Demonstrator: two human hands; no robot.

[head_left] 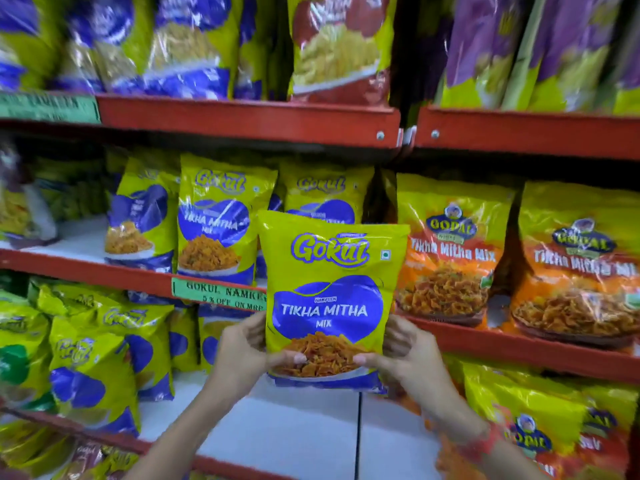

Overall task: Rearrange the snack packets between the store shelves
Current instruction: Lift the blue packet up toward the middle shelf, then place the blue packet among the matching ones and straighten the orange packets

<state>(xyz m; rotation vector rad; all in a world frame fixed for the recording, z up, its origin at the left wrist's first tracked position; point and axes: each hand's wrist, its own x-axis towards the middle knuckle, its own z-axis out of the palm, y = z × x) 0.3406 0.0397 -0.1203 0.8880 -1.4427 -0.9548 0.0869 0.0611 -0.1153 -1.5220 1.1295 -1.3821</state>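
Note:
A yellow and blue Gokul Tikha Mitha Mix packet [330, 271] is held upright in front of the middle shelf. My left hand [242, 351] grips its lower left edge, thumb on the front. My right hand [403, 355] grips its lower right edge the same way. Behind it, on the middle shelf [131, 275], stand more Gokul Tikha Mitha packets [214, 220], one partly hidden by the held packet.
Orange Gopal Tikha Mitha Mix packets [450, 251] fill the middle shelf to the right. Blue, red and purple packets [336, 46] line the top shelf. The lower shelf [294, 431] shows bare white surface between Gokul packets [93, 362] on the left and Gopal packets [540, 420] on the right. A green price label [218, 294] hangs on the shelf edge.

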